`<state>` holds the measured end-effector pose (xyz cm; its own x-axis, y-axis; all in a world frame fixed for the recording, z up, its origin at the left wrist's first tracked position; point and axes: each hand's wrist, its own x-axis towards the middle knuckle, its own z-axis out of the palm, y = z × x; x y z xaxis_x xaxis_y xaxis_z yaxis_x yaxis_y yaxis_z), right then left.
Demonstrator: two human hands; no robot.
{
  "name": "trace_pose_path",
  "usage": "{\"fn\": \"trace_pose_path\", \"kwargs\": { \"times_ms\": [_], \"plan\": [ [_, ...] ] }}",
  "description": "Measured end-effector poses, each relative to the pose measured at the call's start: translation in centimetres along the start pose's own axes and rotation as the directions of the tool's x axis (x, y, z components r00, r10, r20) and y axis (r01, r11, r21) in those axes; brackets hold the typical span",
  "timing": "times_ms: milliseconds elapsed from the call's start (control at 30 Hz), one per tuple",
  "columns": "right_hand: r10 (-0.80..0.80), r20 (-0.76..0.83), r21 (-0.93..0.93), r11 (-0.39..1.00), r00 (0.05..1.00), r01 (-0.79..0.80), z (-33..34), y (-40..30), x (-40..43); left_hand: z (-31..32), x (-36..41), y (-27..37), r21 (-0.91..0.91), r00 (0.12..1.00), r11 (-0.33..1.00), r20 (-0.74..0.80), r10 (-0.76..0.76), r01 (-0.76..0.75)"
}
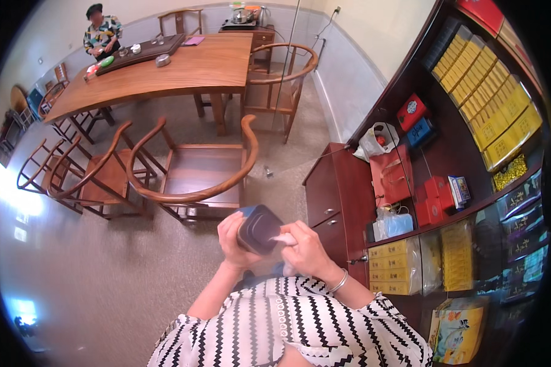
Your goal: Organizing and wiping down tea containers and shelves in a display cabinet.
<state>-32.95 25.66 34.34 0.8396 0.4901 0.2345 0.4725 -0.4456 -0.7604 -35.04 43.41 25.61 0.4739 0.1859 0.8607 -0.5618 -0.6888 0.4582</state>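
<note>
My left hand (235, 243) grips a dark, squarish tin or box (261, 228) around its side, tilted so that one end faces up. In my right hand (308, 250) is a bunched white cloth or tissue (285, 238), pinched in the fingers. A tip of it meets the edge of the dark container. More of the pale material hangs below that hand. Both hands are held in front of my striped shirt, above the floor. The container's far side is hidden, and any writing on it cannot be made out.
A wooden armchair (202, 172) stands ahead, before a long wooden table (202, 69) bearing a tea tray (140, 54). Behind that table stands a person (102, 34). To the right rises a dark shelf cabinet (349, 197) with yellow boxes (491, 101) and a red paper bag (390, 176).
</note>
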Motion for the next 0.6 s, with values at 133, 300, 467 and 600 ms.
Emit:
{"fn": "trace_pose_path", "kwargs": {
  "times_ms": [133, 300, 467, 600],
  "plan": [
    [0.019, -0.088, 0.130, 0.992, 0.996, -0.008, -1.7, 0.3, 0.8, 0.6, 0.6, -0.8, -0.036, 0.998, 0.999, -0.055, 0.002, -0.004],
    [-0.102, -0.235, 0.159, 0.977, 0.967, 0.141, -4.3, -1.8, 3.6, 1.4, 0.4, -0.7, -0.121, 0.998, 0.993, -0.063, -0.008, 0.000],
    [-0.399, 0.138, -0.284, 0.861, 0.907, 0.422, -4.1, -0.1, 5.5, 1.4, 0.7, 0.2, -0.197, 0.998, 0.979, 0.050, -0.044, 0.053],
    [-0.264, 0.240, -0.273, 0.905, 0.934, 0.326, -4.0, 0.1, 4.6, 0.4, 1.6, 0.7, -0.121, 0.990, 0.989, 0.123, -0.071, 0.086]
  ]
}}
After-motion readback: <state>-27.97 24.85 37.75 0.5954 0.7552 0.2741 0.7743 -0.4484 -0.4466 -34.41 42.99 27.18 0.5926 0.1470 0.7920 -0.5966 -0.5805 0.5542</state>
